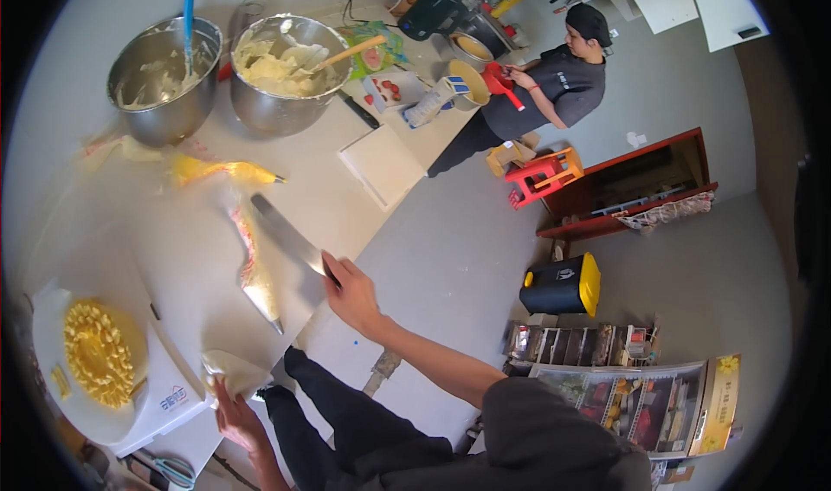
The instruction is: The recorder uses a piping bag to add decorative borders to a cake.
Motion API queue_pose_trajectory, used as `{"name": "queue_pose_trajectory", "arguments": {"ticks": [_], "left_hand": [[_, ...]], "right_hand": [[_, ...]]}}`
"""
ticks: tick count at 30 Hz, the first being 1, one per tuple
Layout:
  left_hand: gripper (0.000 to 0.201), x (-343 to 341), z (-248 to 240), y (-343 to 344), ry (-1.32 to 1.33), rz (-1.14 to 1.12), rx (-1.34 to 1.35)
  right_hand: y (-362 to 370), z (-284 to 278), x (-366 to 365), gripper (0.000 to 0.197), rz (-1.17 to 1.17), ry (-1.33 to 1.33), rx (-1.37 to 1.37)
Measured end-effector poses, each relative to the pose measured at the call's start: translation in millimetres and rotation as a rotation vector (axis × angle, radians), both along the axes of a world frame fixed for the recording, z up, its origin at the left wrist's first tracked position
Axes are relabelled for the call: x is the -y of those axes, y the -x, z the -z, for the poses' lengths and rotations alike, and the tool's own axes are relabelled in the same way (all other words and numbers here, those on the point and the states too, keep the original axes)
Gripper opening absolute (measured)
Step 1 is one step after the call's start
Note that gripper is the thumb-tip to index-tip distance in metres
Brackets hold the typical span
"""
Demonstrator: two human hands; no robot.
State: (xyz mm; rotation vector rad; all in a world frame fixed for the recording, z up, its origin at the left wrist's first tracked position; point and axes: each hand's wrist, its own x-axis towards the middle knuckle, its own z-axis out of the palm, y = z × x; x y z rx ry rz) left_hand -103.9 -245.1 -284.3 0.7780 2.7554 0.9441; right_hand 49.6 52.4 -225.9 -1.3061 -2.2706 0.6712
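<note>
My right hand (351,296) is closed round the dark handle of a metal icing spatula (287,234), its long blade reaching over the table toward the bowls. At the table's near edge, my left hand (232,417) grips a white cloth (235,370). A cake covered with yellow piped petals (99,352) stands on a white turntable (48,383) at the left, beyond the cloth. Between the cake and the spatula lies a filled piping bag (254,274) with a metal tip. Another piping bag, with yellow filling (225,170), rests farther back.
Two steel mixing bowls (164,114) (281,114) with cream and spatulas stand at the back. A knife (359,110) and a white board (381,164) lie right of them. A co-worker (554,84) holds a red container (498,80). Scissors (173,471) lie at the lower left.
</note>
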Motion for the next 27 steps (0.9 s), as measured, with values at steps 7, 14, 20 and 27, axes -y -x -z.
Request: {"name": "queue_pose_trajectory", "arguments": {"ticks": [7,14,20,27], "left_hand": [[0.032,-31.0,-44.4,-26.1,-0.841,-0.493,1.004],[0.023,-91.9,-47.9,-17.1,-0.847,-0.658,0.914],[0.039,-87.4,-61.7,6.0,-0.152,-0.526,0.567],[0.03,-81.8,-64.1,-46.9,-0.444,-0.36,0.501]], "right_hand": [[-20.4,-14.9,132.5,0.047,-0.355,0.238,0.023],[-44.8,-43.2,115.2,0.048,-0.543,0.253,0.099],[-82.9,5.3,30.9,0.032,-0.107,0.085,0.161],[-2.7,4.4,-65.3,0.036,-0.317,-0.389,0.168]]}}
